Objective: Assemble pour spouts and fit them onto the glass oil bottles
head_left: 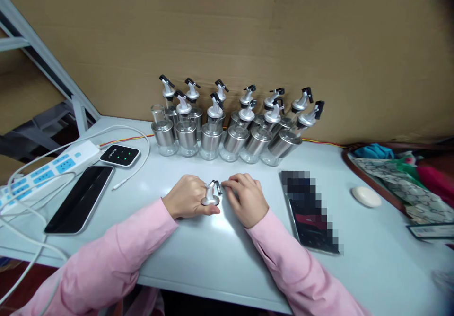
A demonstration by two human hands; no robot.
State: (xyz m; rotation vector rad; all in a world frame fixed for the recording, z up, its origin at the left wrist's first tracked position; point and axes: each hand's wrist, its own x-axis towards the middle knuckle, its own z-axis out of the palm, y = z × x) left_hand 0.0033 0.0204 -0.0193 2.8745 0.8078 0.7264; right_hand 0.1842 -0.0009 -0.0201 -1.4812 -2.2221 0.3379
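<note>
My left hand [187,195] is closed around a silver bottle pourer [211,197] with a black flip lid, its round collar sitting above my thumb. Just to its right, my right hand [247,200] hovers at or rests on the table, fingers bent and a little apart, with nothing visible in them. Its fingertips are close to the black lid; whether they touch it I cannot tell. Behind my hands stand two rows of glass oil bottles with steel sleeves. The front-left bottle [163,134] has a bare neck, while others, such as this bottle [212,138], carry pourers.
On the left lie a white power strip [53,167], a small black device [120,155], a phone [80,200] and a looping white cable [144,138]. To the right are a dark, partly blurred flat item [305,212], a white oval object [366,196] and a brown-rimmed basket [372,186].
</note>
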